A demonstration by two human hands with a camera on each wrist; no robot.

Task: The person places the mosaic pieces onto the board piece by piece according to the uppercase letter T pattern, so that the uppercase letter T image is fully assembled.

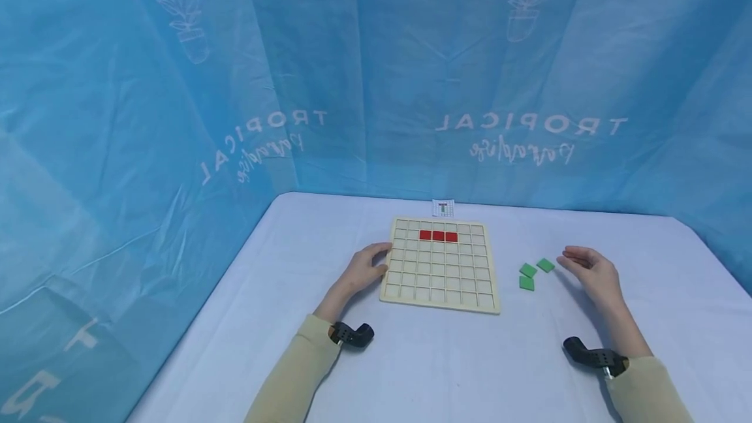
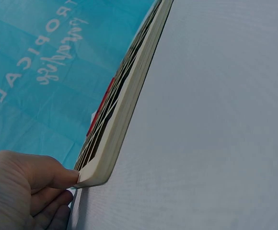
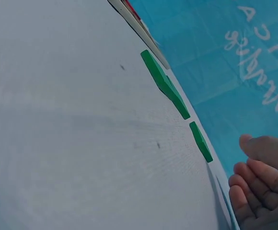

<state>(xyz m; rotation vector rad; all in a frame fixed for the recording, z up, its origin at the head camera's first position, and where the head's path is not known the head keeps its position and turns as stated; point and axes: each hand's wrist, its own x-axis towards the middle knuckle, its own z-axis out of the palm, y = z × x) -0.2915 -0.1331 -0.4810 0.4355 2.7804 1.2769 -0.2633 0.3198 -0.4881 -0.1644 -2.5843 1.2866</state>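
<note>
A pale wooden grid board (image 1: 440,292) lies flat on the white table. Three red tiles (image 1: 438,235) fill a short row near its far edge; in the left wrist view the red tiles (image 2: 103,101) show as a thin sliver along the board (image 2: 124,110). My left hand (image 1: 380,261) rests against the board's left edge, and its thumb (image 2: 64,177) touches the near corner. Three green tiles (image 1: 531,274) lie loose to the right of the board. My right hand (image 1: 572,258) sits just right of them, fingers loosely curled and holding nothing. In the right wrist view the green tiles (image 3: 167,85) lie edge-on, a finger's length from that hand (image 3: 254,184).
A small card (image 1: 443,207) with a T-shaped pattern stands behind the board against the blue curtain (image 1: 376,83), which closes off the back and left. The white table (image 1: 458,371) stretches toward me. A black wrist camera (image 1: 352,335) sits on each sleeve.
</note>
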